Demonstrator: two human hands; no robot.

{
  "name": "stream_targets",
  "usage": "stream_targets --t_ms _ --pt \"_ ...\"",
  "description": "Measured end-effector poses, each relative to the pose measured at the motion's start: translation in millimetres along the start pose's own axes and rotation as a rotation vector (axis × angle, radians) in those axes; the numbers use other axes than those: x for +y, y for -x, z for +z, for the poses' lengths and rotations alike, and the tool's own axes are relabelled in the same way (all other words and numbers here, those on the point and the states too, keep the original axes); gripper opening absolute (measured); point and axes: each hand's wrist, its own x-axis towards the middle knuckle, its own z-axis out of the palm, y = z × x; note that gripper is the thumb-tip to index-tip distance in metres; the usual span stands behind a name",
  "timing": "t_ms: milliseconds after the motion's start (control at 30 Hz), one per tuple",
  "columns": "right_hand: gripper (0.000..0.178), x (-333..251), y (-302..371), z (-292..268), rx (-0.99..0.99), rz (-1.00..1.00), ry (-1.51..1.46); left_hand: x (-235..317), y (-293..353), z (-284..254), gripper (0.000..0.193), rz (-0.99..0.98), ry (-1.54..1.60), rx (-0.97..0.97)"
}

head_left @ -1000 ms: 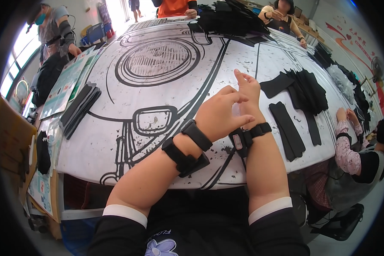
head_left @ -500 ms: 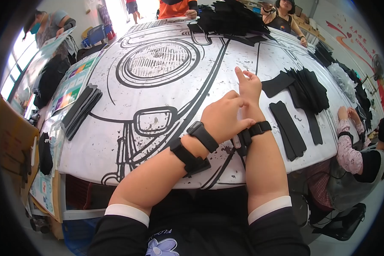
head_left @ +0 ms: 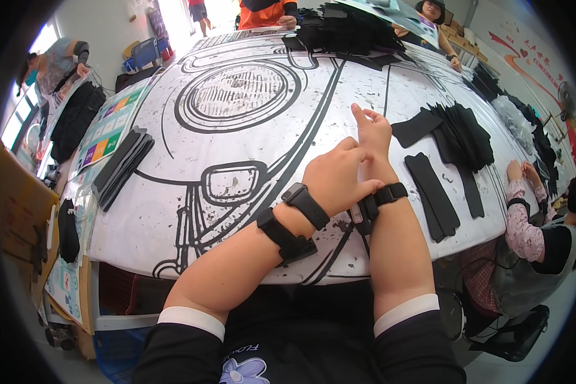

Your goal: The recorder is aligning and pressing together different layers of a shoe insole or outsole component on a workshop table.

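My left hand (head_left: 334, 176) reaches across to my right wrist, its fingers curled against the inner side and its thumb beside the black wrist strap (head_left: 391, 192). A small dark device (head_left: 363, 211) sits at that strap, partly hidden. My right hand (head_left: 373, 133) is raised palm inward and holds nothing; one finger points up and the others are loosely bent. Two black bands, one a watch (head_left: 305, 205), circle my left wrist and forearm. Right of my hands lie black fabric strips (head_left: 432, 195) and a fanned black fabric stack (head_left: 464, 137).
A white table cover (head_left: 147, 224) with black line drawings lies below. Grey-black strips (head_left: 125, 168) are stacked at its left edge, and a large black fabric heap (head_left: 345, 32) at the far side. Co-workers sit around; one at the right has hands (head_left: 523, 171) near the edge.
My hands stay almost still. The co-worker at the far left has bent lower. Printed sheets now show at the far right, in front of another person.
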Motion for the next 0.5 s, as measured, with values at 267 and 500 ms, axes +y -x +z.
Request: stream_targets --t_ms 267,500 --pt "0.047 -24 16 -4 -0.149 -0.07 -0.237 -42 -20 -45 0.043 -0.008 0.318 0.143" --pt "0.044 -55 49 1 -0.518 -0.198 -0.33 -90 -18 -84 0.042 -0.247 0.695 0.23"
